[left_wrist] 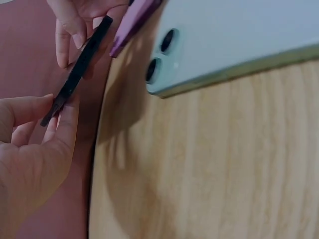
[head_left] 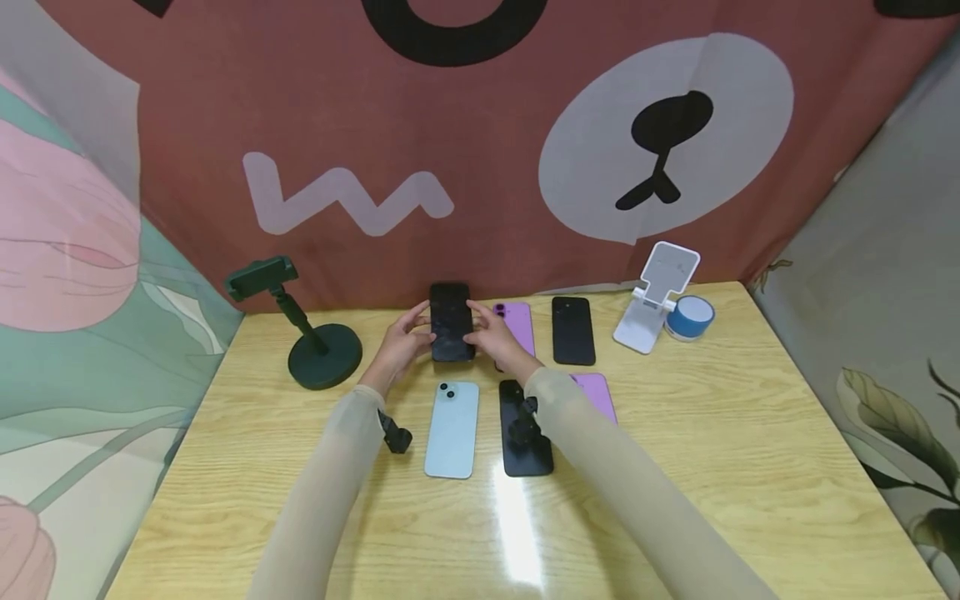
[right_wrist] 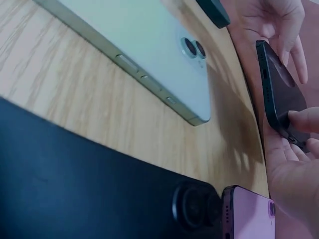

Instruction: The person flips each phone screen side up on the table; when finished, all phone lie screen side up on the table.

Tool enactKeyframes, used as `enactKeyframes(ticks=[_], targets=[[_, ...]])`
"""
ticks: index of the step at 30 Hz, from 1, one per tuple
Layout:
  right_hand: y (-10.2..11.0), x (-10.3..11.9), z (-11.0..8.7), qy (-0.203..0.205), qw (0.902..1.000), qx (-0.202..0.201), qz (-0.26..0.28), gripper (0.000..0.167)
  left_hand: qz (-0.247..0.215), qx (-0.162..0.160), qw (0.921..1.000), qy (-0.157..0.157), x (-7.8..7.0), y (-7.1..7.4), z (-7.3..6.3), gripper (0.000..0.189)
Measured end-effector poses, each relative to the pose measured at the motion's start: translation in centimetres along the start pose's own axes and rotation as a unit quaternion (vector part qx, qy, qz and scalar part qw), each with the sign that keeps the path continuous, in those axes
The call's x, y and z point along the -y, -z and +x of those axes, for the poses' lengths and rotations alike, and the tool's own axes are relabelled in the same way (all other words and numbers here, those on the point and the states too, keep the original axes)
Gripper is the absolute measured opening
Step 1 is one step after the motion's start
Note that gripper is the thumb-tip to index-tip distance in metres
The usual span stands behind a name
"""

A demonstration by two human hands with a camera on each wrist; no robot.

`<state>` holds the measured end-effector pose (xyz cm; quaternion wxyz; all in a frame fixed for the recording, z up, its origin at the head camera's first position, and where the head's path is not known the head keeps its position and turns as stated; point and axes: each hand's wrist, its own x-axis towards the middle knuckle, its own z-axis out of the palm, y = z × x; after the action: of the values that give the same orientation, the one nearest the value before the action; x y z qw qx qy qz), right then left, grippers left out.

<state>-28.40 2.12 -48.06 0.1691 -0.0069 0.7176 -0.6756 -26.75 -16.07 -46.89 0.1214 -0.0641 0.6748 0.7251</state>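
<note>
A black smartphone is held upright between both hands at the back of the table. The left hand grips one long edge, and the right hand pinches the opposite edge with thumb and fingers. In the left wrist view the phone appears edge-on, off the table. Its bottom edge with the port faces the right wrist camera, where the thumb of the right hand lies on the phone's face. Nearest in front lies a light blue phone, camera side up.
Other phones lie around: black under the right wrist, purple behind the right hand, black and purple farther right. A dark green stand is at left; a white stand and blue-white tape roll at right.
</note>
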Motion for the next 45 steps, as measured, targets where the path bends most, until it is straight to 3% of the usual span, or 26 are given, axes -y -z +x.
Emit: enactKeyframes(ticks=[3, 11, 24, 37, 45], targets=[[-0.2, -0.5, 0.0, -0.001, 0.9999, -0.007, -0.011, 0.072, 0.004, 0.001, 0.9999, 0.013, -0.4, -0.2, -0.5, 0.067], [-0.5, -0.8, 0.1, 0.009, 0.9970, -0.031, -0.070, 0.070, 0.038, -0.013, 0.9992, 0.008, 1.0, 0.0, 0.5, 0.068], [-0.8, -0.9, 0.4, 0.008, 0.9937, -0.060, -0.095, 0.074, 0.064, -0.033, 0.9967, 0.038, 1.9, -0.3, 1.0, 0.069], [-0.9, -1.1, 0.6, -0.005, 0.9883, -0.066, -0.138, 0.072, 0.075, -0.027, 0.9956, 0.049, 2.1, -0.3, 1.0, 0.068], [-0.9, -1.1, 0.5, -0.001, 0.9830, -0.068, -0.171, 0.070, 0.068, -0.017, 0.9969, 0.036, 2.1, -0.6, 0.7, 0.070]])
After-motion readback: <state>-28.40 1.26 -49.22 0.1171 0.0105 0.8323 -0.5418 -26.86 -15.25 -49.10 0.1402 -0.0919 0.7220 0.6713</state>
